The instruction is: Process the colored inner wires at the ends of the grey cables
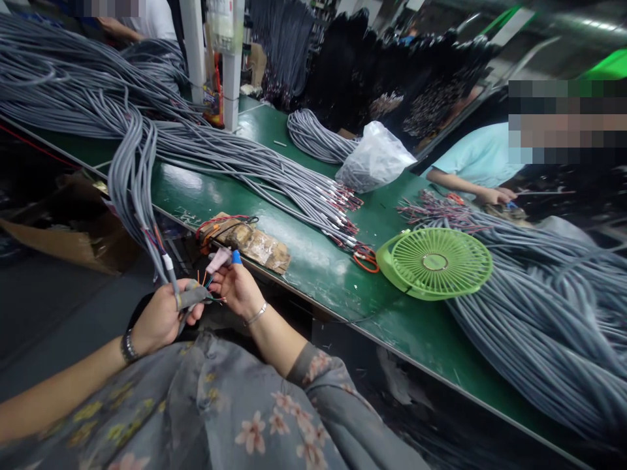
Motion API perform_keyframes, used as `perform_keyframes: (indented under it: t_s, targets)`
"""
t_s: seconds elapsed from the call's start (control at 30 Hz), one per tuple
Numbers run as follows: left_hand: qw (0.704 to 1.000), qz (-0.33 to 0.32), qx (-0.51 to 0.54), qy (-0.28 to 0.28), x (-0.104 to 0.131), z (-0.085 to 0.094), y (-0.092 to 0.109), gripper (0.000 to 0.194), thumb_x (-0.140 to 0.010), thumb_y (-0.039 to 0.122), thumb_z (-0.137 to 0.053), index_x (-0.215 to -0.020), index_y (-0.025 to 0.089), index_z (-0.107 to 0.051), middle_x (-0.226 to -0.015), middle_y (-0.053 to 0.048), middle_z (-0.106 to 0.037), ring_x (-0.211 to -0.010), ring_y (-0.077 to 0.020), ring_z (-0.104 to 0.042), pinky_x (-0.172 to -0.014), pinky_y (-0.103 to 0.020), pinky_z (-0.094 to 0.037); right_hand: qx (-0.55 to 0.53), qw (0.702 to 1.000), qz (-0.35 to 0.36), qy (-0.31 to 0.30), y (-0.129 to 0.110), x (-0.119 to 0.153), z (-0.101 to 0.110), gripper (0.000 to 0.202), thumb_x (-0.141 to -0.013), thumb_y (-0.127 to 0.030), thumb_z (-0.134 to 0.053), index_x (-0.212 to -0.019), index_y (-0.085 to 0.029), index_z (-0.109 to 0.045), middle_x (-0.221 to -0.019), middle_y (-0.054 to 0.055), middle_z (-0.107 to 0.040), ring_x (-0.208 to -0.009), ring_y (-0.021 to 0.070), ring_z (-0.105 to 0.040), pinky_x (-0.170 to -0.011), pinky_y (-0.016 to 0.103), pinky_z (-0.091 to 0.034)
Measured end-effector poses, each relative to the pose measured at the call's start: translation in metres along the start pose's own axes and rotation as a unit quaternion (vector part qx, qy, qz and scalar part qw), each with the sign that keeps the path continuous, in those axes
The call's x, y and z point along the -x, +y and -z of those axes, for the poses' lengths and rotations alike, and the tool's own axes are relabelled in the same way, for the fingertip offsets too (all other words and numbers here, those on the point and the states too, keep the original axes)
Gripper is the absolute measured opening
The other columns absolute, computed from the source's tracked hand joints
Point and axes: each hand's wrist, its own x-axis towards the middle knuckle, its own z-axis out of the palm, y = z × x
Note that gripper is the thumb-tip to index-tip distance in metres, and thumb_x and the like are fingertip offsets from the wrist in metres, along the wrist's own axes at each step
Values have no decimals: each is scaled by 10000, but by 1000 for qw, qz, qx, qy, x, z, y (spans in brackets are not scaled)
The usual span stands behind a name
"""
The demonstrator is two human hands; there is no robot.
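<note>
My left hand (166,312), with grey tape or cloth around a finger, is closed around the end of a grey cable (174,281). Thin coloured wires (208,282), orange, blue and dark, fan out of that end. Just to the right, my right hand (239,287) has its fingertips pinched at these wires; exactly which strands it grips is too small to tell. A blue cover sits on one of its fingers and a pale wrap on another. More grey cables (132,163) hang over the table edge beside my left hand.
On the green table (304,241) lies a worn wooden block (264,248) with cords. Cable bundles (274,170), a plastic bag (375,156) and a green fan (435,261) stand beyond. One co-worker (484,163) sits across at right, another at upper left. A cardboard box (63,241) is below.
</note>
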Motion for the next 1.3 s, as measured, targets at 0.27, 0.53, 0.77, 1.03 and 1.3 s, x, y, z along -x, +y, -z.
perform_keyframes:
  t_s: [0.27,0.53,0.77,1.03,1.3]
  targets:
    - [999,-25,16,14,0,-1,-1,377,-522,466,-965,-518,220,-678,-429,5,-576,-417,-99,-437,-428,-240,-317,27,999,28,10,-1,4,-4,426,-966,-597,-896,-952,-184,-791,-783,6,-699,-624,120,-573,-561,216,-559]
    - [999,-20,33,36,-8,-4,-1,391,-494,473,-970,-517,206,-686,-434,-9,-603,-409,-99,-468,-422,-230,-332,-9,999,35,17,0,1,-7,398,-934,-559,-948,-894,-191,-799,-660,-28,-645,-572,105,-510,-527,189,-524]
    - [998,-15,35,44,-8,-7,-1,337,-494,440,-927,-489,202,-688,-428,-23,-606,-402,-94,-480,-407,-220,-334,-41,999,24,13,6,-4,-2,345,-985,-513,-914,-910,-197,-797,-710,-6,-699,-609,127,-578,-544,199,-525]
    - [999,-19,28,42,2,-5,-1,367,-479,449,-966,-501,215,-685,-427,-8,-601,-402,-100,-493,-404,-215,-354,-10,1000,-6,-9,-1,-1,-1,452,-1056,-641,-763,-927,-208,-782,-783,24,-743,-664,149,-631,-590,226,-571]
    - [995,-46,50,79,2,-10,2,305,-470,408,-928,-482,216,-692,-439,-10,-612,-412,-98,-501,-402,-215,-371,53,994,92,11,9,-3,6,433,-949,-619,-884,-861,-212,-764,-722,-2,-678,-629,143,-579,-605,268,-564]
